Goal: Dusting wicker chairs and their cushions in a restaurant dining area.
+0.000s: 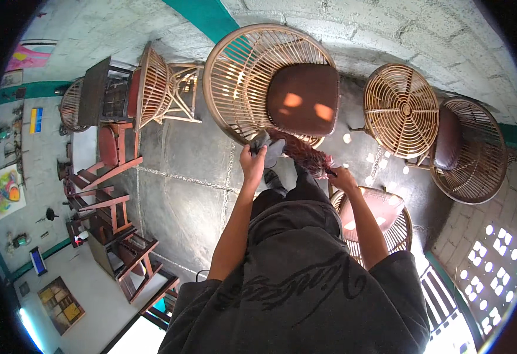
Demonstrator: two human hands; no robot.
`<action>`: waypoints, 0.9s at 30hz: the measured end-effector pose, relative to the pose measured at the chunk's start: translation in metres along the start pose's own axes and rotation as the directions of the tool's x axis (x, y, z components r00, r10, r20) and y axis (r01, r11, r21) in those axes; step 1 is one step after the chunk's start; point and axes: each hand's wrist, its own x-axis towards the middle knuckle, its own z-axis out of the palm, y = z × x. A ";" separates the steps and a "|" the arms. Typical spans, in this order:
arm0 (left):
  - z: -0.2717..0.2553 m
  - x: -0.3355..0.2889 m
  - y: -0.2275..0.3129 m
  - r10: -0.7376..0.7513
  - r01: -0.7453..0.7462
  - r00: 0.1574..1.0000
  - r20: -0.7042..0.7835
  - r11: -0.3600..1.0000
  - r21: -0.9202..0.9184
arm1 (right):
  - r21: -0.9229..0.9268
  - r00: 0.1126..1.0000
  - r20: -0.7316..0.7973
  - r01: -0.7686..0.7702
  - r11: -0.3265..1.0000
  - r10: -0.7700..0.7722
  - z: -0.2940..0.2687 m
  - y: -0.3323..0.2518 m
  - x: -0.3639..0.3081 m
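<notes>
A grey cloth [268, 148] is gripped in my left hand [252, 162], with the fingers closed round it. My right hand [344, 179] is wrapped about the dark handle of a reddish-brown feather duster [306, 154]. The duster's feathers reach leftward, close to the cloth and the front of a round rattan chair [229, 88]. On that chair lies a brown seat cushion [303, 97] with patches of sunlight on it. Both hands are in front of my body, near the chair's lower edge.
A round rattan table [401, 110] stands to the right, beside another rattan chair [474, 150]. Behind my right forearm is a rattan chair with a pinkish cushion [373, 212]. Wooden chairs [108, 203] and a dark table [98, 91] line the left. A block wall [388, 35] rises ahead.
</notes>
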 end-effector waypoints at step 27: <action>-0.029 -0.001 -0.002 0.024 -0.029 0.981 0.193 0.999 0.028 | -0.052 0.959 -0.278 -0.070 0.996 0.053 0.033 -0.006 -0.048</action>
